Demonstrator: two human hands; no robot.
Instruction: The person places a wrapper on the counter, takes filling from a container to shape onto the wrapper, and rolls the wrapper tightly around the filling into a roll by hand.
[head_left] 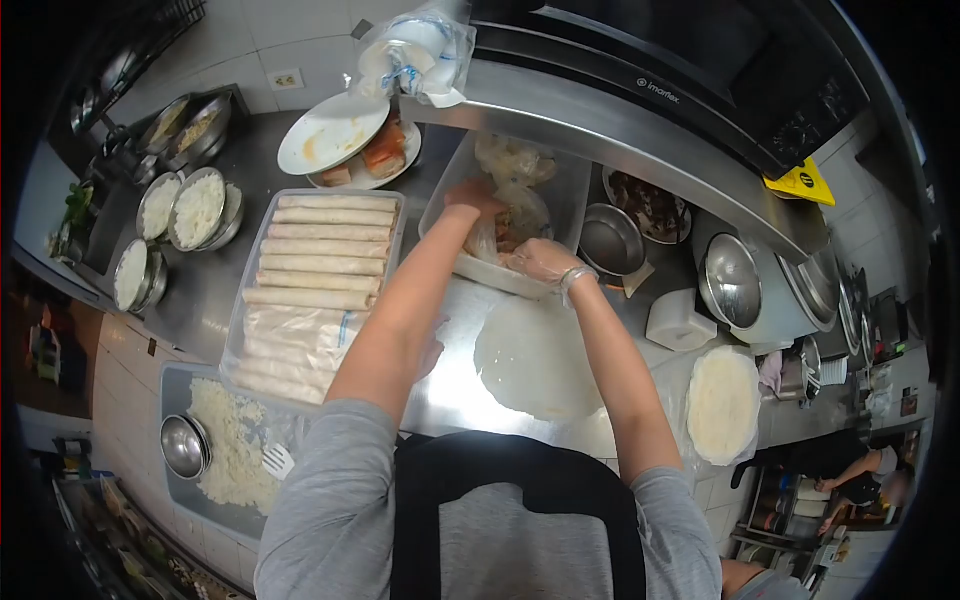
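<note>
Both hands reach into a clear plastic tub [572, 215] holding plastic bags and a brownish filling. My left hand [474, 197] is inside the tub at its left side, fingers mostly hidden beside a bag [520, 210]. Near the tub's front right corner is my right hand [543, 262], in a clear glove, its fingers closed low at the filling; what they hold is too small to name. A thin round wrapper [535, 360] lies flat on the steel counter below the tub. Left of it, a lidless container [236, 300] holds rows of pale rolls [325, 250].
Bowls of rice [198, 208] stand at the left, a rice tray [180, 488] lower left. Stacked plates [333, 140] sit behind the rolls. Steel bowls [730, 280] and a wrapper stack [723, 405] are at right. A shelf edge [620, 150] overhangs the tub. Another person [850, 470] works far right.
</note>
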